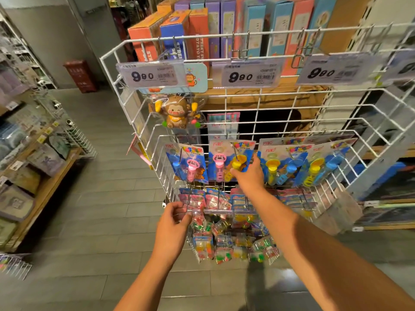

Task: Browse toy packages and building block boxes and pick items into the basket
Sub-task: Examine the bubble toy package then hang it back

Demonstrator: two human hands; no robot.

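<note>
A white wire display rack (224,95) hangs toy packages on hooks. My right hand (249,173) reaches up to a blue carded bubble-toy package (226,158) in the middle row and grips its lower right corner. My left hand (173,218) is lower, fingers curled round the clear price rail (215,212) at the front of the bottom row of small toy packets (224,243). A brown monkey toy (177,113) hangs at the upper left. Building block boxes (202,30) stand on the shelf behind the rack. No basket is in view.
More bubble-toy cards (292,164) hang to the right. Price tags reading 9.90 (148,75) line the rack top. A wooden shelf of grey pouches (33,167) runs along the left. A red bin (80,75) stands by the far wall. Grey tiled floor (101,221) lies between.
</note>
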